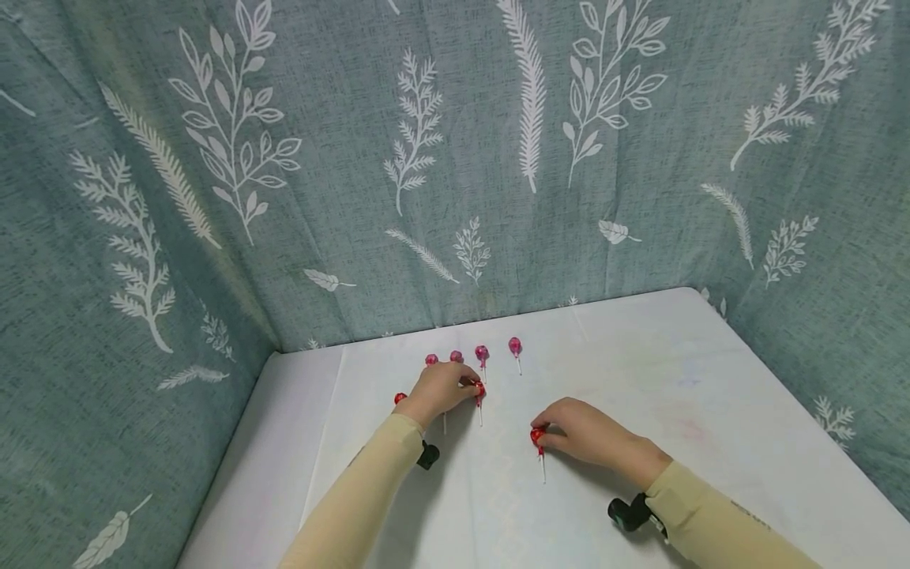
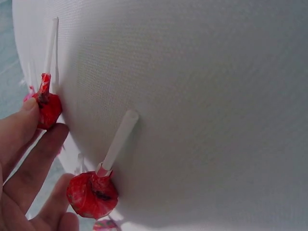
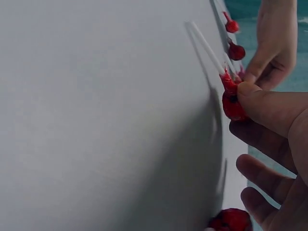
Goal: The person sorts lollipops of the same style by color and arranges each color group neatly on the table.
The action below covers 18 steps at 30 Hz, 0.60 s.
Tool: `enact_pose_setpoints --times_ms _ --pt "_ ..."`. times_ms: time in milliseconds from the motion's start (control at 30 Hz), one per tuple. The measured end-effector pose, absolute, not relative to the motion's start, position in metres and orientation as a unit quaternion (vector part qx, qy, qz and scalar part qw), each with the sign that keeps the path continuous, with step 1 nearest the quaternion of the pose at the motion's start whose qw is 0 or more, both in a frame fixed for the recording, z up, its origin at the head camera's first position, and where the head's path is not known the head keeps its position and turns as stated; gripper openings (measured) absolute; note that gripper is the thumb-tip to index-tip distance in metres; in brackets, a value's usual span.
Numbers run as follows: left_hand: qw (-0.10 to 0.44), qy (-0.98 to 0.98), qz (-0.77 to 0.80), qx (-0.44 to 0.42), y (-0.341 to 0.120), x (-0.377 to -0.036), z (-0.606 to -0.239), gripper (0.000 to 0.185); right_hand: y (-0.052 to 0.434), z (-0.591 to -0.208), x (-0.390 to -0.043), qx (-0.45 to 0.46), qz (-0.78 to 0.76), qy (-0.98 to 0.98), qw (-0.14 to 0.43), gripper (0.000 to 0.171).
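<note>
Two cream sleeves come in from the lower edge of the head view, each with a dark wrist camera strapped on, the left one [image 1: 427, 455] and the right one [image 1: 629, 513]; the right sleeve carries small dark print, too small to read. Furthest left on the white table [image 1: 711, 411], a red lollipop [image 1: 400, 397] lies just beside the left wrist. Next, the left hand [image 1: 441, 389] rests on the cloth with its fingers [image 2: 29, 130] curled, thumb and forefinger pinching the red wrapped head of a second lollipop [image 1: 479, 390], whose white stick points toward the person. Behind that hand, near the leaf-printed curtain [image 1: 455, 158], a row of pink lollipops runs from one [image 1: 431, 359] and its neighbour [image 1: 456, 356], both partly hidden by the knuckles, to a third [image 1: 482, 353] and a fourth [image 1: 515, 345] lying clear. Further right and nearer the person, the right hand [image 1: 590, 431] lies knuckles up, its thumb and fingers [image 3: 269, 108] closed on the head of another red lollipop [image 1: 537, 435], stick flat on the table. No wrapper lettering can be made out.
</note>
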<state>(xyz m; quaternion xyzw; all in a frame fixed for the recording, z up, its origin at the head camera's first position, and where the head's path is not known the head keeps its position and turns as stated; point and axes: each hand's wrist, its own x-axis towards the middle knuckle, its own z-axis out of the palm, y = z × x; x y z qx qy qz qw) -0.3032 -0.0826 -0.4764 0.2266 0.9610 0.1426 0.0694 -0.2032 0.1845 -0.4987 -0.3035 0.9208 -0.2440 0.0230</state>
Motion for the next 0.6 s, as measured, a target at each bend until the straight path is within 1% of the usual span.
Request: enact_pose_setpoints --times_ms 267,433,600 --pt "0.069 0.961 0.142 0.225 -0.083 -0.305 -0.477 0.019 0.186 -0.484 -0.218 -0.308 -0.229 0.923 0.009 0.024" --pt "0.072 0.964 0.133 0.219 -0.084 -0.303 -0.479 0.020 0.188 -0.481 -0.228 -0.301 -0.218 0.928 0.012 0.024" --pt "0.061 0.964 0.121 0.229 -0.085 -0.304 -0.480 0.020 0.188 -0.480 -0.239 -0.291 -0.209 0.933 0.017 0.025"
